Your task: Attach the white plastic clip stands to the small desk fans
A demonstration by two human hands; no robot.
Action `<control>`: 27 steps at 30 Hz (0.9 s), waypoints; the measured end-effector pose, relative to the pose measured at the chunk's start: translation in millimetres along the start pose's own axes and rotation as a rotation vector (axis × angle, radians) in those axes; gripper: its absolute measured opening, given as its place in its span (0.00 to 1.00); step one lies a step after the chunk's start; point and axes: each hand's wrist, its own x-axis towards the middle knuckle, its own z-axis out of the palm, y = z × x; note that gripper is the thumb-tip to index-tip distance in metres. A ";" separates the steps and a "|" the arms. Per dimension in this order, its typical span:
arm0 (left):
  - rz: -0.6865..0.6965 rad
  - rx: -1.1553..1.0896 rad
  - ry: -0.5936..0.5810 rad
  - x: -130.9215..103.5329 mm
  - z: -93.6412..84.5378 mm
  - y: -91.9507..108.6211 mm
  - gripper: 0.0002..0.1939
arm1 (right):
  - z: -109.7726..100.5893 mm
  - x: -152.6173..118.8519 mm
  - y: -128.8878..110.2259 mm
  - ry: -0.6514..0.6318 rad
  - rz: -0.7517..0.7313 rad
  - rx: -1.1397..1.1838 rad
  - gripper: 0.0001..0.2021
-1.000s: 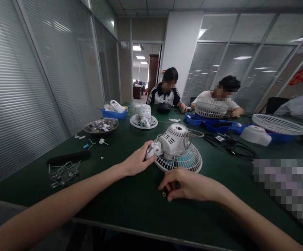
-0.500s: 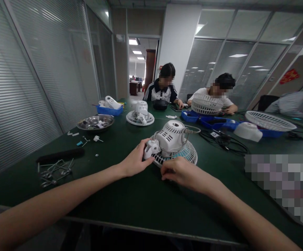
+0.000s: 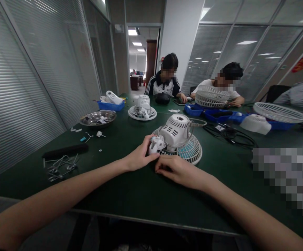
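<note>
A white fan head (image 3: 176,130) lies face down on its round grille (image 3: 194,150), with blue blades showing through the bars. My left hand (image 3: 141,154) grips the white pivot bracket (image 3: 156,144) at the fan's left side, thumb in front and fingers behind. A grey cable (image 3: 198,123) loops around the motor housing. Just in front of the grille's near edge, my right hand (image 3: 176,169) is closed with its fingers curled under, close to my left thumb. What it may hold is hidden.
Left on the green table are a metal bowl (image 3: 97,119) of small parts, a black bar (image 3: 65,151) and bent metal pieces (image 3: 61,167). Farther back sit a second fan head (image 3: 143,103) and blue trays (image 3: 193,110). Black cables (image 3: 229,134) lie right. Two people sit opposite.
My right hand has moved left, closer to my left hand and the bracket. My left hand keeps its hold on the bracket. The whole view has shifted slightly.
</note>
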 end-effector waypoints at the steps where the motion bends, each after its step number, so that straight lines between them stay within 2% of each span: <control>1: -0.003 -0.018 0.016 0.5 0.1 0.2 0.28 | 0.9 0.4 1.0 -0.005 0.008 0.003 0.05; 4: -0.003 -0.023 0.055 1.9 -0.5 1.6 0.25 | 3.8 2.7 1.9 -0.024 0.040 -0.004 0.05; 10: 0.009 0.147 0.066 1.7 -4.5 2.0 0.25 | 5.3 2.9 -0.8 -0.035 0.029 -0.056 0.06; 15: 0.055 0.242 0.028 2.2 -8.0 -2.8 0.28 | 5.5 0.4 -2.1 -0.015 0.040 -0.091 0.15; 21: 0.048 0.295 0.019 3.4 -10.3 -3.8 0.31 | 6.9 -0.5 1.5 -0.046 -0.066 -0.175 0.04; 24: 0.062 0.291 0.017 3.4 -9.7 -4.0 0.30 | 9.0 0.2 2.8 -0.034 -0.119 -0.256 0.05; 27: 0.097 0.288 0.046 3.0 -8.1 -4.0 0.29 | 9.5 2.2 4.3 0.067 -0.185 -0.408 0.08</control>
